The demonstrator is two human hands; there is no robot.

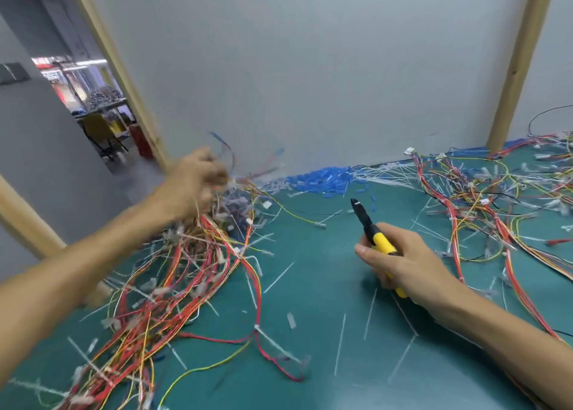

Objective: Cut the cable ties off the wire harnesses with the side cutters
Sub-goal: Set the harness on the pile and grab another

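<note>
My left hand (193,183) is blurred and closed on a bunch of red, yellow and white wires lifted from the top of the wire harness pile (173,279) on the left of the green mat. My right hand (400,261) rests on the mat and grips the yellow-handled side cutters (373,233). Their black jaws point up and to the left, away from the wires, and look closed. White cable ties (279,276) lie cut and scattered on the mat between the hands. A second spread of harnesses (483,202) lies at the right.
The green cutting mat (322,285) covers the table. A heap of blue sleeves (319,178) and white tie offcuts lies against the grey back wall. Wooden frame posts stand at the left (124,78) and right (514,65). Through the left opening another room shows.
</note>
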